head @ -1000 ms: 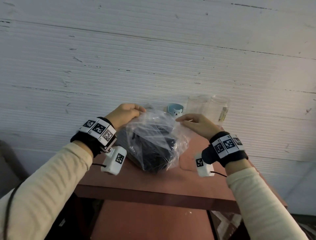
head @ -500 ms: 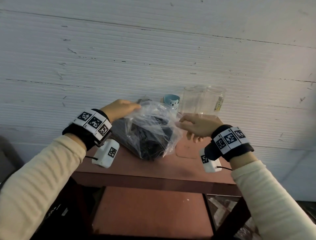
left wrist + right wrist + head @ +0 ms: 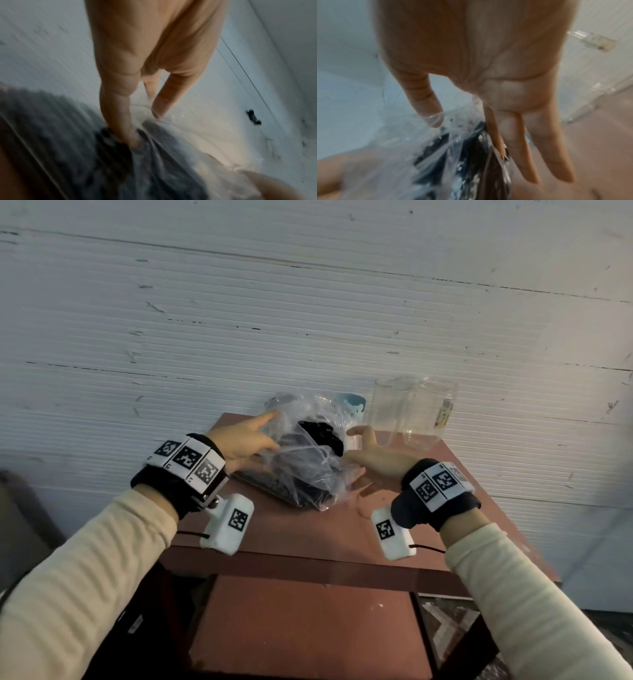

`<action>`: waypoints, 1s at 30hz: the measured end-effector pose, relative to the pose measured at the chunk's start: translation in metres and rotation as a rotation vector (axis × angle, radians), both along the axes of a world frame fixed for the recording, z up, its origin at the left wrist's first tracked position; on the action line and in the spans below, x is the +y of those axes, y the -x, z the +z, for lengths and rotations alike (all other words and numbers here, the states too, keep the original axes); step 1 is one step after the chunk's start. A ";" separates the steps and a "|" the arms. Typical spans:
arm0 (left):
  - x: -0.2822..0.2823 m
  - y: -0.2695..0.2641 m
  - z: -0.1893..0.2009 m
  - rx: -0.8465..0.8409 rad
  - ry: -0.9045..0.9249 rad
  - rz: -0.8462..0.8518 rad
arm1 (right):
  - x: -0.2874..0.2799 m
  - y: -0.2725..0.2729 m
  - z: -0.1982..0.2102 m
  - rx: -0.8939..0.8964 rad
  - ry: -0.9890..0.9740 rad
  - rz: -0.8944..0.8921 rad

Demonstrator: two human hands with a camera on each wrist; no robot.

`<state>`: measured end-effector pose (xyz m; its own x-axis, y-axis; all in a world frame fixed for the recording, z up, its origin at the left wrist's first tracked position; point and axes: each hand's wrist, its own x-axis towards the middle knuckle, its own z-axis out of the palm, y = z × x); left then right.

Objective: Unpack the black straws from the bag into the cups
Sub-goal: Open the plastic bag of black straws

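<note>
A crumpled clear plastic bag (image 3: 308, 470) full of black straws (image 3: 322, 434) lies on the brown table (image 3: 308, 535). My left hand (image 3: 272, 429) lies against the bag's left side with straight fingers; in the left wrist view the left hand (image 3: 144, 128) has its thumb and forefinger touching the bag (image 3: 154, 169). My right hand (image 3: 361, 445) rests against the right side of the bag. In the right wrist view the right hand (image 3: 482, 148) has straight fingers and its thumb on the bag (image 3: 453, 155). Two clear cups (image 3: 390, 410) (image 3: 435, 414) stand behind to the right.
A small blue cup with a bear face (image 3: 352, 404) stands behind the bag against the white ribbed wall (image 3: 308, 320). The table is narrow, with its front edge close to me and a lower brown shelf (image 3: 308, 628) beneath it.
Both hands have let go of the bag's bunched top and now lie with straight fingers at its sides. The bag has sunk lower on the table.
</note>
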<state>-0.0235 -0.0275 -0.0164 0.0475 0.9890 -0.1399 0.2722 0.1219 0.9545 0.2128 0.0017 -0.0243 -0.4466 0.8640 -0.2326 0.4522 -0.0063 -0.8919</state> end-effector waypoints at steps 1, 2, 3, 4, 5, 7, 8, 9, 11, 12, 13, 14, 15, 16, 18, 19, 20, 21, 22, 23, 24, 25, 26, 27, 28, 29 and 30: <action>0.000 -0.001 0.002 -0.092 -0.015 0.031 | 0.002 0.001 -0.002 0.042 -0.022 0.003; 0.002 -0.002 0.003 -0.152 -0.036 0.064 | 0.003 0.001 -0.003 0.102 -0.036 0.015; 0.004 -0.004 0.005 -0.183 -0.058 0.090 | 0.006 0.002 -0.005 0.161 -0.047 0.026; 0.004 -0.007 0.008 -0.197 -0.082 0.112 | 0.007 0.003 -0.005 0.216 -0.059 0.037; 0.005 -0.010 0.012 -0.203 -0.102 0.133 | 0.009 0.004 -0.004 0.268 -0.069 0.046; 0.005 -0.012 0.021 -0.230 -0.142 0.163 | 0.012 0.006 -0.001 0.383 -0.092 0.069; 0.004 -0.013 0.026 -0.256 -0.152 0.165 | 0.014 0.007 0.002 0.441 -0.122 0.080; 0.003 -0.014 0.032 -0.281 -0.160 0.161 | 0.014 0.008 0.006 0.490 -0.159 0.081; 0.000 -0.017 0.042 -0.289 -0.181 0.156 | 0.012 0.010 0.016 0.558 -0.247 0.080; 0.000 -0.017 0.045 -0.268 -0.194 0.146 | 0.011 0.012 0.022 0.587 -0.290 0.081; 0.000 -0.017 0.048 -0.253 -0.208 0.130 | 0.010 0.013 0.027 0.619 -0.338 0.088; 0.001 -0.017 0.051 -0.260 -0.220 0.113 | 0.010 0.013 0.033 0.653 -0.393 0.091; 0.002 -0.017 0.053 -0.294 -0.225 0.101 | 0.010 0.012 0.038 0.681 -0.437 0.074; 0.002 -0.017 0.055 -0.340 -0.225 0.085 | 0.011 0.011 0.043 0.717 -0.455 0.056; 0.002 -0.016 0.059 -0.420 -0.221 0.046 | 0.015 0.008 0.050 0.796 -0.428 0.061; 0.002 -0.016 0.061 -0.436 -0.226 0.015 | 0.016 0.007 0.053 0.815 -0.406 0.065; 0.003 -0.016 0.060 -0.438 -0.233 -0.010 | 0.017 0.008 0.054 0.812 -0.391 0.057; 0.003 -0.016 0.059 -0.438 -0.241 -0.026 | 0.018 0.009 0.053 0.792 -0.385 0.034; 0.003 -0.017 0.057 -0.437 -0.238 -0.029 | 0.020 0.011 0.051 0.757 -0.393 -0.003; 0.004 -0.017 0.055 -0.442 -0.230 -0.025 | 0.021 0.013 0.048 0.710 -0.415 -0.049; 0.004 -0.017 0.053 -0.439 -0.228 -0.023 | 0.021 0.016 0.046 0.646 -0.446 -0.083; 0.005 -0.017 0.051 -0.435 -0.228 -0.015 | 0.022 0.018 0.044 0.569 -0.482 -0.105; 0.005 -0.017 0.049 -0.425 -0.225 -0.010 | 0.023 0.019 0.042 0.484 -0.512 -0.122; 0.005 -0.016 0.046 -0.415 -0.222 -0.001 | 0.024 0.020 0.041 0.413 -0.535 -0.140; 0.006 -0.015 0.043 -0.405 -0.216 0.009 | 0.025 0.021 0.039 0.365 -0.545 -0.159; 0.008 -0.014 0.040 -0.395 -0.209 0.025 | 0.027 0.022 0.038 0.345 -0.541 -0.175; 0.008 -0.014 0.037 -0.374 -0.201 0.040 | 0.027 0.024 0.036 0.350 -0.525 -0.170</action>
<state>-0.0099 -0.0194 0.0201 0.0191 0.9970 0.0755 -0.0983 -0.0733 0.9925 0.1892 0.0291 0.0120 -0.2665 0.8885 0.3737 0.1660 0.4242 -0.8902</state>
